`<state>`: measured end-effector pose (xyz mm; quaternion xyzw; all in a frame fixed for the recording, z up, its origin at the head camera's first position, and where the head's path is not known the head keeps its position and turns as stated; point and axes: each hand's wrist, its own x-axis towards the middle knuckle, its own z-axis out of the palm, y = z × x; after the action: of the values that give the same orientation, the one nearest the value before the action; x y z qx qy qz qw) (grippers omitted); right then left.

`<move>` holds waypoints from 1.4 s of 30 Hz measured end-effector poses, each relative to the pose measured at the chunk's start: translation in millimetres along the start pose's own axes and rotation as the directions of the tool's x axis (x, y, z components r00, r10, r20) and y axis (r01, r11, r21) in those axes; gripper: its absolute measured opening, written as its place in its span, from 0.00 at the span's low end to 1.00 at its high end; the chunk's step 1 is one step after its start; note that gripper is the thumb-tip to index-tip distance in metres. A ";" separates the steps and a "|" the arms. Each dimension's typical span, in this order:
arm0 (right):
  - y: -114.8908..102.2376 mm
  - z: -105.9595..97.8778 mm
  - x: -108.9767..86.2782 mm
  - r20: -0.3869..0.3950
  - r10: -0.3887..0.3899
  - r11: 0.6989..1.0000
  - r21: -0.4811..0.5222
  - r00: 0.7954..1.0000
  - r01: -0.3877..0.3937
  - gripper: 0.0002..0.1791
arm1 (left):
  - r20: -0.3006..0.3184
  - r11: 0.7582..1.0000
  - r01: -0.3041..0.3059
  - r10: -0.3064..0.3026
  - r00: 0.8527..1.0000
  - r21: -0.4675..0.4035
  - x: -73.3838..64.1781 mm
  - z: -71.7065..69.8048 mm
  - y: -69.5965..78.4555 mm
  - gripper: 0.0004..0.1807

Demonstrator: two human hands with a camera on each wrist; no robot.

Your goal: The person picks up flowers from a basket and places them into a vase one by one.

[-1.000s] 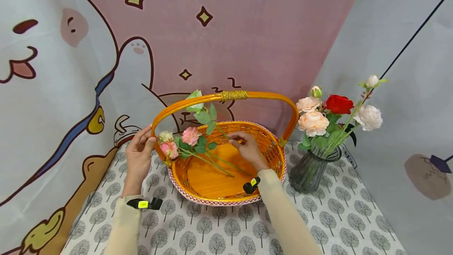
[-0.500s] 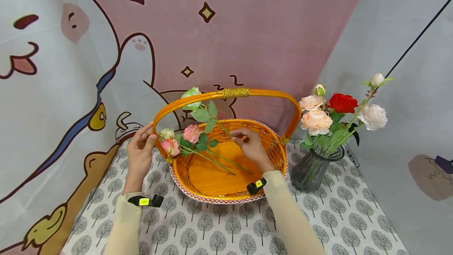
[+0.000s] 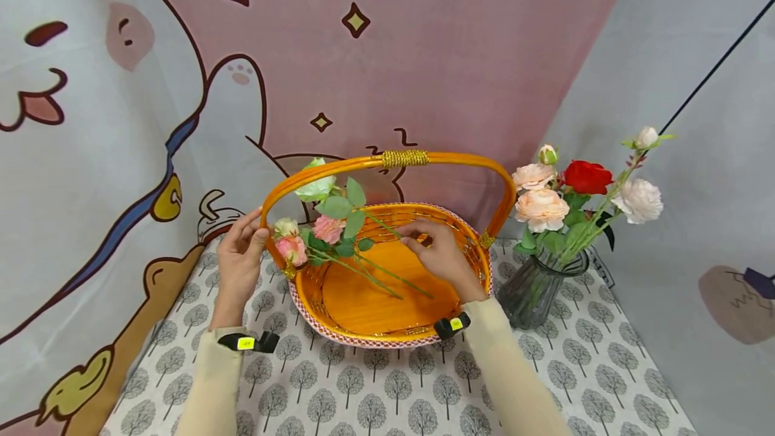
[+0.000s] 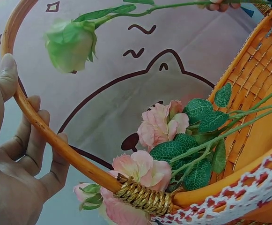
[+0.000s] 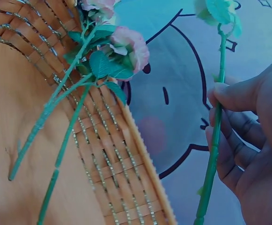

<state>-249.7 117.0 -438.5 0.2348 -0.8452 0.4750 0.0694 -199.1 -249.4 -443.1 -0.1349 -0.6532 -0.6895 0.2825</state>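
My left hand (image 3: pixel 239 261) holds the left side of the orange handle (image 4: pixel 42 124) of a woven basket (image 3: pixel 387 342), thumb on one side and fingers on the other. Above the basket, my right hand (image 3: pixel 440 251) pinches the green stem (image 5: pixel 214 140) of a pale green-white rose (image 4: pixel 69 47). This rose's head leans left, partly behind the handle in the head view. Pink flowers (image 3: pixel 329 229) and a cream flower (image 3: pixel 286 227) lie at the basket's left end, their stems (image 3: pixel 378 281) crossing its floor.
A grey glass vase (image 3: pixel 527 298) stands to the right of the basket, holding peach, white and red flowers (image 3: pixel 587 177). The tree-print tablecloth (image 3: pixel 351 382) lies beneath. A cartoon-printed curtain (image 3: pixel 460 52) rises close behind.
The pale green-white rose's head has moved left and slightly down, closer to the pink flowers. My right wrist has shifted a little right. My left hand keeps its hold on the handle.
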 end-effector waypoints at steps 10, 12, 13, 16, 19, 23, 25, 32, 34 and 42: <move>-14.2 -11.4 -13.6 0.044 -0.034 0.996 -0.076 0.998 0.038 0.09 | 0.014 0.999 -0.021 0.021 1.000 0.031 0.2 -3.5 -0.7 0.21; -15.7 -14.9 -18.0 0.044 -0.030 0.996 -0.082 0.999 0.033 0.08 | 0.017 1.000 -0.014 0.014 1.000 0.027 0.4 -3.6 -0.9 0.21; -16.0 -16.9 -20.2 0.042 -0.027 0.996 -0.088 0.999 0.030 0.08 | 0.018 0.999 -0.012 0.011 1.000 0.030 0.5 -3.6 -1.0 0.21; -16.7 -22.7 -26.4 0.035 -0.025 0.995 -0.093 0.999 0.029 0.08 | 0.019 1.000 -0.011 0.010 1.000 0.022 0.7 -3.1 -0.5 0.21; -17.9 -27.4 -32.2 0.039 -0.024 0.996 -0.081 0.999 0.027 0.08 | 0.015 1.000 -0.020 0.021 1.000 -0.011 0.5 -3.0 0.2 0.21; -17.5 -32.2 -40.6 0.053 -0.035 0.997 -0.063 0.998 0.039 0.08 | 0.009 0.999 -0.025 0.026 1.000 -0.028 -0.1 -3.2 0.7 0.21; -16.9 -34.8 -45.7 0.062 -0.037 0.998 -0.057 0.997 0.041 0.08 | 0.006 1.000 -0.018 0.018 1.000 -0.025 -0.3 -3.2 0.4 0.21; -12.6 -45.7 -62.8 0.080 -0.034 0.998 -0.054 0.996 0.039 0.08 | -0.001 0.999 -0.001 0.001 1.000 -0.034 -0.3 -2.0 -1.2 0.21; -10.1 -49.2 -67.0 0.071 -0.049 0.997 -0.050 0.996 0.052 0.09 | -0.003 0.999 0.002 -0.002 1.000 -0.040 -0.2 -1.7 -1.5 0.21; 0.3 -63.1 -81.9 0.044 -0.051 0.999 0.001 0.998 0.051 0.08 | -0.011 1.000 0.010 -0.010 1.000 -0.009 -0.4 -2.0 -2.2 0.22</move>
<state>-184.4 197.0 -432.6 0.2670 -0.8403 0.4677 0.0629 -199.7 -251.3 -445.4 -0.1290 -0.6491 -0.6947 0.2819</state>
